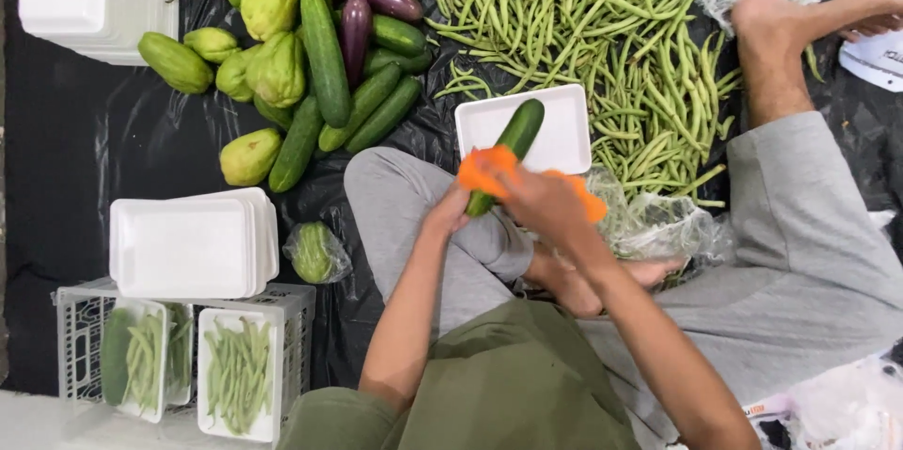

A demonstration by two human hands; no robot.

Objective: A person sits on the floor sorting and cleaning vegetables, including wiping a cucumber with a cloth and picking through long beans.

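My left hand [449, 212] grips the lower end of a long green cucumber [515, 135] that slants up over a white foam tray [562, 130]. My right hand [544, 201] holds an orange cloth [486, 168] pressed against the cucumber's middle. Both hands work above my lap, over grey trousers and crossed legs. A crumpled clear plastic bag [658, 224] lies just right of my right hand.
A heap of green beans [602, 27] lies behind the tray. Cucumbers, aubergines and chayotes [273, 64] pile up at the back left. Stacks of white foam trays [188, 243] and a white crate [75, 318] holding packed trays stand at the left. A wrapped vegetable [315, 252] lies by my knee.
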